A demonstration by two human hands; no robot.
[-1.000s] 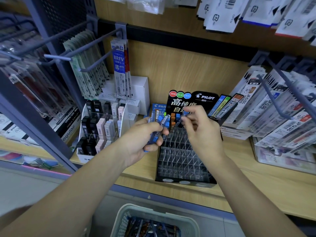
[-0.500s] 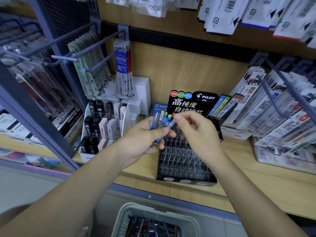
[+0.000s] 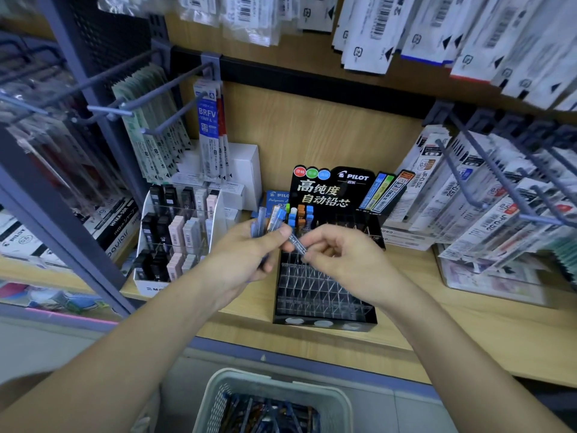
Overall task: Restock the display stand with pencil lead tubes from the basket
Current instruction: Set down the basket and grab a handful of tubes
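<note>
Pencil lead tubes (image 3: 265, 414) lie heaped in the pale basket (image 3: 274, 381) at the bottom edge of the view, below the front lip of the wooden shelf (image 3: 468, 326). Above it, the left hand (image 3: 240, 260) is curled round a bundle of tubes (image 3: 260, 225), their tops sticking up past the fingers. Just beside it, the right hand (image 3: 340, 257) pinches a single tube (image 3: 298, 244) between thumb and fingertips, tilted, its upper end close to the left thumb. Both hands hover over the display stand (image 3: 321, 296), a black tray of clear slots on the shelf. In its back row a few capped tubes (image 3: 300, 214) stand upright under the black header card (image 3: 327, 190). Left of the stand sits a white eraser rack (image 3: 178, 235)
</note>
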